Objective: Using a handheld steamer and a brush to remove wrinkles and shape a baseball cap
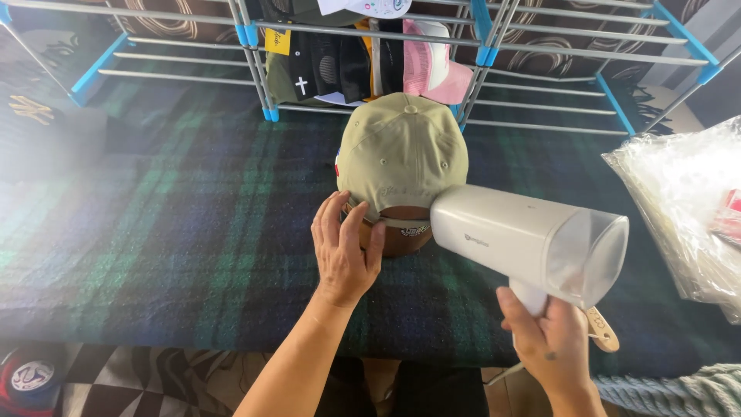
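Observation:
A beige baseball cap (401, 150) sits on a brown rounded form (397, 238) in the middle of the table, back strap toward me. My left hand (343, 247) rests against the cap's lower left back edge and the form, fingers spread. My right hand (549, 344) grips the handle of a white handheld garment steamer (525, 239), whose nozzle end touches the right rear of the cap. A small wooden tag (603, 330) hangs beside the handle.
The table carries a dark green and blue plaid cloth (193, 232). A metal rack with blue joints (478, 46) stands behind, holding several caps (363, 62). Clear plastic bags (687, 201) lie at the right. A black cap (31, 116) rests far left.

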